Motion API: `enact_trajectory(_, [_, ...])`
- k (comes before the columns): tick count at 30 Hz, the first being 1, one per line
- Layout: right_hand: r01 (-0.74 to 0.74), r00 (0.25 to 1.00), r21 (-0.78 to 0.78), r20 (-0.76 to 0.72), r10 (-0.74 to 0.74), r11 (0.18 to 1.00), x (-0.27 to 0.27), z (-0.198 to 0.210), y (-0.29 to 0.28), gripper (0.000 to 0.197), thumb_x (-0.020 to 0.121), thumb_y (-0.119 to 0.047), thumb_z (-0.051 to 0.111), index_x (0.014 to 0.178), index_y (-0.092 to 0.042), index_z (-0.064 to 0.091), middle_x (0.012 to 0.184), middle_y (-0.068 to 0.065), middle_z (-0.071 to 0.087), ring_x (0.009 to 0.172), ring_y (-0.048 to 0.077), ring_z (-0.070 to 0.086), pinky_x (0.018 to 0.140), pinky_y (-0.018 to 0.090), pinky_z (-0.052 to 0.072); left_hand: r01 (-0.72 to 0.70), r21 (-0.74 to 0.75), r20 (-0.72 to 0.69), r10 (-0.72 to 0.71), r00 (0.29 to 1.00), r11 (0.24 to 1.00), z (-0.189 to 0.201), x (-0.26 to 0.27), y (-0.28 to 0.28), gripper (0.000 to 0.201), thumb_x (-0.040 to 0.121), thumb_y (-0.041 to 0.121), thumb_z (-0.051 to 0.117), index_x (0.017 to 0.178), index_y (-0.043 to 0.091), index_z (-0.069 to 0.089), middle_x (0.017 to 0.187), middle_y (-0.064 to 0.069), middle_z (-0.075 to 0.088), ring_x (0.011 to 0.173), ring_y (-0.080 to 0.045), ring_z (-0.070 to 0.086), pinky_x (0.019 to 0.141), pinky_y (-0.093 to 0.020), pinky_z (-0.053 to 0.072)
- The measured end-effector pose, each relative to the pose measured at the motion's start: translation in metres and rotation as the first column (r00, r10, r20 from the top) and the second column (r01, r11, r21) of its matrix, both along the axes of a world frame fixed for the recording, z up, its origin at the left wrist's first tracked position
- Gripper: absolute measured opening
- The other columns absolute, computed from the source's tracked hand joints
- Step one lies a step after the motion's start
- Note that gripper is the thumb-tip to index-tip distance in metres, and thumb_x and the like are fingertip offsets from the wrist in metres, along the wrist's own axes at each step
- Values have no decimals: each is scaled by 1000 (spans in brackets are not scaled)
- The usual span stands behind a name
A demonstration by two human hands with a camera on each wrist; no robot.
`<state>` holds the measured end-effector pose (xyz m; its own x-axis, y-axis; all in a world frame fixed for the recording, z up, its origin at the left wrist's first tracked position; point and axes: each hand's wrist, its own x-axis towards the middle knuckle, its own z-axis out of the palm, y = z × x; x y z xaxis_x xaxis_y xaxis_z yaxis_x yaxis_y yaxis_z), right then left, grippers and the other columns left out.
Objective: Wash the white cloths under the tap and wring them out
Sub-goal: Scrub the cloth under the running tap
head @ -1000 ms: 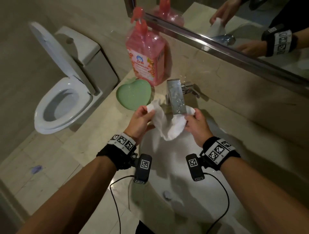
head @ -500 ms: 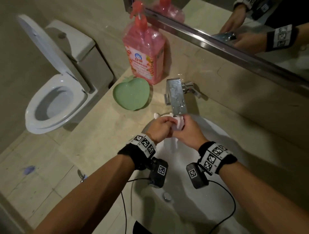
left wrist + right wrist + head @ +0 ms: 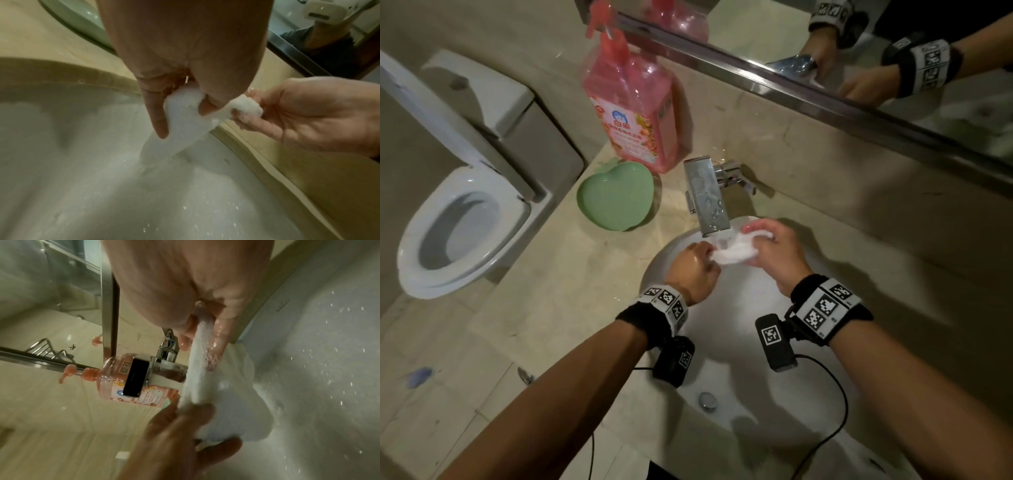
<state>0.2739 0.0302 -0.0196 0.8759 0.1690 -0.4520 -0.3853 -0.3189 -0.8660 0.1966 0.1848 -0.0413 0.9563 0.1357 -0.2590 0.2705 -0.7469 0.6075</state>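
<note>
Fingers of the left hand and right hand are curled round opposite ends of the white cloth, bunched under the tap over the sink — likely sodden, limp, slippery; best gripped at its ends for twisting.

wet terry cloth; glossy chrome tap; smooth glazed basin.
</note>
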Motion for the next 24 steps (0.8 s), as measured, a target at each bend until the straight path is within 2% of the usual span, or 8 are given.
enact_trajectory(2, [-94,996,-33,-10,93,995,6,0,-7,26,86,-3,72,101,-24,68,118,11,69,99,23,70,82,39,62,-23,-24,6,23,1000,999,6,7,11,23,98,22,44,115,9,50,102,-15,65,87,-33,61,73,-31,43])
enact_trajectory(5, [-347,932,-250,20,363,904,11,-3,-17,54,75,-18,89,122,-8,64,117,10,71,104,27,69,92,43,57,-81,-34,-43,79,996,996,14,19,26,26,101,27,39,120,9,43,106,-18,65,86,-36,60,72,-34,43])
enact_trajectory(10, [-344,810,-622,182,557,703,11,-10,-15,32,96,-35,65,112,-8,71,120,11,54,99,29,60,86,33,47,-128,-101,-44,124,991,987,17,21,42,25,103,32,40,112,10,49,103,-16,63,83,-31,57,67,-31,38])
enact_trajectory(13, [-351,853,-530,159,497,772,8,-14,-1,34,100,-37,56,107,-7,69,110,11,65,94,27,60,77,30,40,-248,-258,-122,224,967,934,13,15,41,27,102,33,42,115,10,49,99,-13,61,81,-32,62,68,-38,52])
enact_trajectory(15, [-330,916,-383,90,391,863,0,-15,16,29,98,-38,60,106,-11,67,107,8,70,92,23,63,77,33,48,-381,-444,-215,316,924,811,13,13,35,21,101,30,46,110,12,50,98,-12,62,84,-30,67,72,-47,61])
enact_trajectory(18, [-333,933,-230,59,355,914,-12,-17,37,43,71,-46,81,106,-24,68,94,-10,74,86,6,70,67,22,55,-475,-600,-285,383,879,644,13,9,26,8,96,26,52,97,19,57,86,-7,65,80,-25,66,79,-51,60])
enact_trajectory(21, [-389,904,-253,80,420,886,-9,-24,49,59,67,-33,89,118,-26,60,89,-18,69,81,-9,61,57,3,43,-485,-663,-341,347,874,571,15,3,26,24,88,33,44,96,26,66,86,1,70,80,-19,66,76,-39,59])
enact_trajectory(24, [-365,918,-248,66,391,898,-2,-31,50,27,77,-30,81,101,-25,69,77,-20,67,71,-8,63,53,4,45,-407,-674,-307,268,913,617,12,-2,36,24,83,18,52,103,24,63,99,1,67,89,-19,65,79,-33,54])
